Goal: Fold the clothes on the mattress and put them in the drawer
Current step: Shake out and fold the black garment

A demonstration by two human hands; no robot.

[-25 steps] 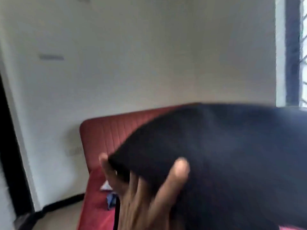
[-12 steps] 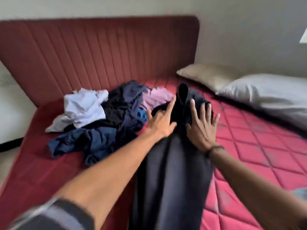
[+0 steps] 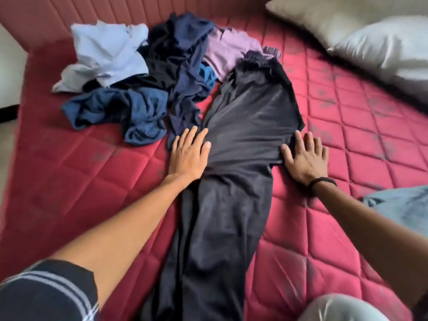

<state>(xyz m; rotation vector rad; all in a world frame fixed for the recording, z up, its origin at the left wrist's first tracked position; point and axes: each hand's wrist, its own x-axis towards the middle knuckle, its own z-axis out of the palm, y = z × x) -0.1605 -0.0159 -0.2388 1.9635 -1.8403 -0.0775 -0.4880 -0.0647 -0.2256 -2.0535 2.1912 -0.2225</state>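
Note:
A pair of black trousers [image 3: 234, 181] lies stretched out lengthwise on the red quilted mattress [image 3: 92, 181], waistband at the far end. My left hand [image 3: 188, 156] lies flat with straight fingers on the trousers' left edge. My right hand [image 3: 305, 156] lies flat at the right edge, thumb touching the cloth. A heap of unfolded clothes [image 3: 176, 72] sits at the far left: a pale blue-white piece [image 3: 108, 49], navy pieces [image 3: 129, 110] and a lilac top [image 3: 229, 49]. No drawer is in view.
Two pillows, beige [image 3: 312, 15] and white [image 3: 382, 42], lie at the far right. A red padded headboard [image 3: 58, 12] runs along the far edge. A light blue garment [image 3: 403, 205] lies at the right edge. The mattress's left edge drops to the floor.
The black trousers were held up in front of the camera, then laid on the mattress. Both hands have slid down from the waistband and apart to the trousers' two sides.

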